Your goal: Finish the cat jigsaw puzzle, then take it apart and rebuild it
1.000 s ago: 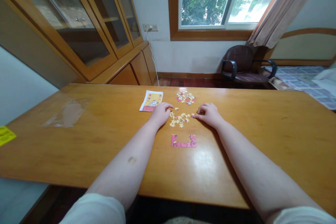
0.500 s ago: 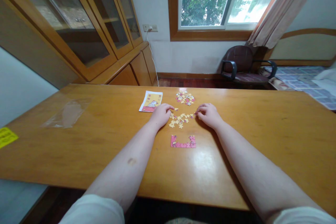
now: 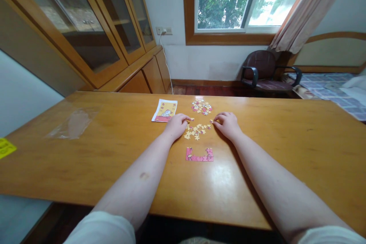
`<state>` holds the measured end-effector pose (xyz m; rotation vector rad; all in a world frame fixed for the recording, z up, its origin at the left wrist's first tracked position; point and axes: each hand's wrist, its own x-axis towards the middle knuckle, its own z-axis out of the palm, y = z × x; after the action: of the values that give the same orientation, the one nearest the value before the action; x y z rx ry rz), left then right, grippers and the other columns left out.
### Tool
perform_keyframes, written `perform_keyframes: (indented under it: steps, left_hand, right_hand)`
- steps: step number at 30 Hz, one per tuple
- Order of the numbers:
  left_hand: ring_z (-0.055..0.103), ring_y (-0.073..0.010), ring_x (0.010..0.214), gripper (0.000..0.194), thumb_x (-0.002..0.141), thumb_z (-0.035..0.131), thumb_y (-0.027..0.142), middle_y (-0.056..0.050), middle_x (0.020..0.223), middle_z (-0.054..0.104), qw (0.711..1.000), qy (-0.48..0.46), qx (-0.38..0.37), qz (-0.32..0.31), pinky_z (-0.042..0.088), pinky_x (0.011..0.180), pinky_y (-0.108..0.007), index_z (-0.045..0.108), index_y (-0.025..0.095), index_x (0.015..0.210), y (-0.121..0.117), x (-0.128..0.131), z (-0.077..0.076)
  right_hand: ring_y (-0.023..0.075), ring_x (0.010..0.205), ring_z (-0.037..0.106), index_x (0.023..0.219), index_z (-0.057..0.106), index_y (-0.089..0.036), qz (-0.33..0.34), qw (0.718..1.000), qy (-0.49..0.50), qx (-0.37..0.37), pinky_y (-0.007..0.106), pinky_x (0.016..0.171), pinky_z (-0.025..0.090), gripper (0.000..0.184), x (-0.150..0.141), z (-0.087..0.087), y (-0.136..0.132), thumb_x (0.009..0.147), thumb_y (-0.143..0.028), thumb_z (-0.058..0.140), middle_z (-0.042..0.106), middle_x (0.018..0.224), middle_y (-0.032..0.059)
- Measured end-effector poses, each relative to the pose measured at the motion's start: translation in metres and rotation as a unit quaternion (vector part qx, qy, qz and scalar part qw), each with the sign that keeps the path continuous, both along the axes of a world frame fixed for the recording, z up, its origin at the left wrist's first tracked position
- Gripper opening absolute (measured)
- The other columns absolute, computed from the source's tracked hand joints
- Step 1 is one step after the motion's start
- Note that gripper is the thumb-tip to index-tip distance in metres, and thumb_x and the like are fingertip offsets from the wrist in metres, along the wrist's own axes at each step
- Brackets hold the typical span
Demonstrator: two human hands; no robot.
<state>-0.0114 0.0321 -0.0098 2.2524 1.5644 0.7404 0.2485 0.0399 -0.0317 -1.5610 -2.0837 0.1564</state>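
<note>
My right hand [image 3: 228, 124] pinches a small yellow puzzle piece [image 3: 211, 121] between thumb and fingertips, just above or on the table. Opposite it, my left hand [image 3: 176, 124] has its fingers drawn together at another yellow puzzle piece [image 3: 192, 119]. Between and below the hands lies a loose group of yellow puzzle pieces [image 3: 196, 132]. Closer to me, joined pink pieces form a U-shaped puzzle section [image 3: 200, 158]. Beyond the hands sits a pile of mixed pink, yellow and white puzzle pieces [image 3: 201, 106].
A picture card [image 3: 166, 108] with a white cartoon animal lies left of the pile. Clear plastic wrapping [image 3: 74, 122] and a yellow label [image 3: 7, 148] are at the left of the wooden table [image 3: 120, 152]. An armchair [image 3: 261, 70] stands beyond the far edge.
The right hand's fingertips have shifted slightly, and the yellow piece in them now shows apart from the loose group. The left hand has barely moved.
</note>
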Motion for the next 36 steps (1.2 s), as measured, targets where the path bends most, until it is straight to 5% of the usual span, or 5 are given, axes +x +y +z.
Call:
perform_keyframes:
  steps: [8, 18, 25, 36]
  left_hand:
    - [0.057, -0.0205, 0.104, 0.035, 0.081, 0.047, 0.018, -0.004, 0.107, 0.069, 0.997, 0.046, 0.004, -0.064, 0.043, 0.097, -0.038, 0.069, 0.022, 0.107, -0.003, 0.003, 0.002]
    - [0.055, -0.0229, 0.105, 0.037, 0.082, 0.049, 0.022, -0.005, 0.112, 0.068, 0.992, 0.114, -0.003, -0.058, 0.041, 0.097, -0.039, 0.067, 0.022, 0.114, -0.005, 0.005, 0.001]
    - [0.058, -0.0212, 0.104, 0.034, 0.084, 0.046, 0.02, -0.005, 0.108, 0.069, 0.996, 0.071, 0.013, -0.046, 0.042, 0.096, -0.037, 0.069, 0.02, 0.109, -0.002, 0.004, 0.0]
    - [0.048, -0.023, 0.119, 0.039, 0.086, 0.047, 0.026, -0.004, 0.128, 0.06, 0.992, 0.106, -0.014, -0.071, 0.032, 0.107, -0.042, 0.061, 0.02, 0.122, -0.003, 0.003, -0.006]
  right_hand:
    - [0.024, 0.096, 0.052, 0.088, 0.073, -0.026, 0.034, 0.999, -0.041, 0.001, 0.046, 0.099, 0.026, 0.025, -0.005, 0.007, -0.006, 0.088, -0.035, 0.05, 0.07, 0.098, 0.0051]
    - [0.0254, 0.099, 0.049, 0.097, 0.073, -0.029, 0.069, 0.995, -0.064, -0.013, 0.049, 0.1, 0.021, 0.025, -0.008, 0.011, -0.01, 0.088, -0.038, 0.051, 0.071, 0.106, 0.0021]
    - [0.0244, 0.097, 0.05, 0.098, 0.073, -0.027, 0.078, 0.994, -0.078, 0.009, 0.044, 0.096, 0.025, 0.028, -0.011, 0.017, -0.015, 0.089, -0.041, 0.05, 0.069, 0.106, 0.0053]
    - [0.0257, 0.103, 0.051, 0.106, 0.07, -0.026, 0.082, 0.993, -0.079, -0.02, 0.046, 0.097, 0.024, 0.035, -0.011, 0.014, -0.014, 0.091, -0.047, 0.046, 0.068, 0.116, 0.0047]
